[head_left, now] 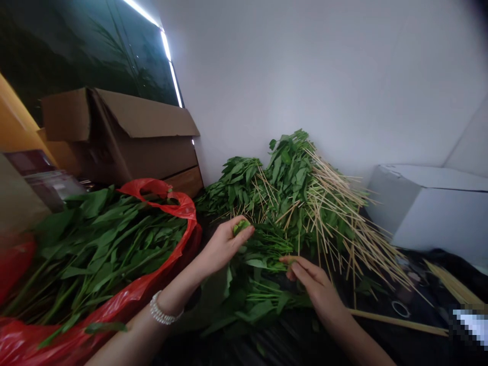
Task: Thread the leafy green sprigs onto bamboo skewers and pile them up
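Observation:
My left hand (227, 241), with a white beaded bracelet (162, 310) on its wrist, is closed around a small bunch of green leaves (241, 226). To its right and a little lower, my right hand (307, 274) is pinched, thumb against fingers. A small greenish bit may be between them, but I cannot make it out. Under both hands lie cut leafy green stems (267, 297) on a dark surface. Just beyond is a heap of leafy greens (292, 168) with many thin wooden sticks (331, 203) poking out to the right.
On the left, a red plastic bag (190, 223) is filled with long leafy stems (107, 244). An open cardboard box (148, 152) stands behind it. A white box (430, 208) is at right, near more sticks (400, 323) and a roll of tape (400, 308). A white wall rises behind.

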Demonstrator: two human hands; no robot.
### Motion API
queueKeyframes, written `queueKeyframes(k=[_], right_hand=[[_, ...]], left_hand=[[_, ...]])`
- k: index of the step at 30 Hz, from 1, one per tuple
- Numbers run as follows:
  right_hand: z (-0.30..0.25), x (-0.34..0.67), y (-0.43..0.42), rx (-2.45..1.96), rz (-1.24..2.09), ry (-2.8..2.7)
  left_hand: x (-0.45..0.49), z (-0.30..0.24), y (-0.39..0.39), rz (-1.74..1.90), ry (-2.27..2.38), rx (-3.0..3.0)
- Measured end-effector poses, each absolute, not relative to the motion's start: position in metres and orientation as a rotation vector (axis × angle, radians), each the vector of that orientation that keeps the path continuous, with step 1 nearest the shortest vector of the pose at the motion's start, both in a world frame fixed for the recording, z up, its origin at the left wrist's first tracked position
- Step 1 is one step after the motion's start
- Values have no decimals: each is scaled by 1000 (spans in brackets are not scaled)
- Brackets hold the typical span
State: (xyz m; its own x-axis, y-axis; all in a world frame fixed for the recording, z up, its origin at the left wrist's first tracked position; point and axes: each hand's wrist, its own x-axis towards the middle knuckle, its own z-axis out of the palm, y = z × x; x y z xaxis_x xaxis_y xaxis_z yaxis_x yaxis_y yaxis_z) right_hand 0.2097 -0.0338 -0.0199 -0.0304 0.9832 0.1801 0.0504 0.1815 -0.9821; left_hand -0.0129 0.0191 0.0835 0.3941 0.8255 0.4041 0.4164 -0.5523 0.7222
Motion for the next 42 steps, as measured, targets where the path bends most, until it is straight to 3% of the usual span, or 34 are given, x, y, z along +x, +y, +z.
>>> queueKeyframes(k=[5,12,23,26,30,36,40,42], right_hand=[[-17,206,-35,-943,1369,-1122],[-20,206,-36,-909,1387,-1159],[-16,204,-41,-872,1446,-1097],[-16,204,-40,-808,1462,-1082],[-13,210,-37,-897,1340,-1056],[-8,218,-38,-967,1183,-1134],[-8,221,-37,-973,1122,-1195],[-8,223,-35,-987,1102,-1208]], left_hand=[[-18,94,5,1122,1195,2403],[13,64,-24,806,966,2970],[25,25,-14,520,1029,3236],[15,26,-2,680,1171,3063],[-10,51,22,1238,1386,2511],[-32,102,60,1732,1089,1610],[-21,95,76,1958,1358,1936],[-11,79,80,1795,1535,2380]])
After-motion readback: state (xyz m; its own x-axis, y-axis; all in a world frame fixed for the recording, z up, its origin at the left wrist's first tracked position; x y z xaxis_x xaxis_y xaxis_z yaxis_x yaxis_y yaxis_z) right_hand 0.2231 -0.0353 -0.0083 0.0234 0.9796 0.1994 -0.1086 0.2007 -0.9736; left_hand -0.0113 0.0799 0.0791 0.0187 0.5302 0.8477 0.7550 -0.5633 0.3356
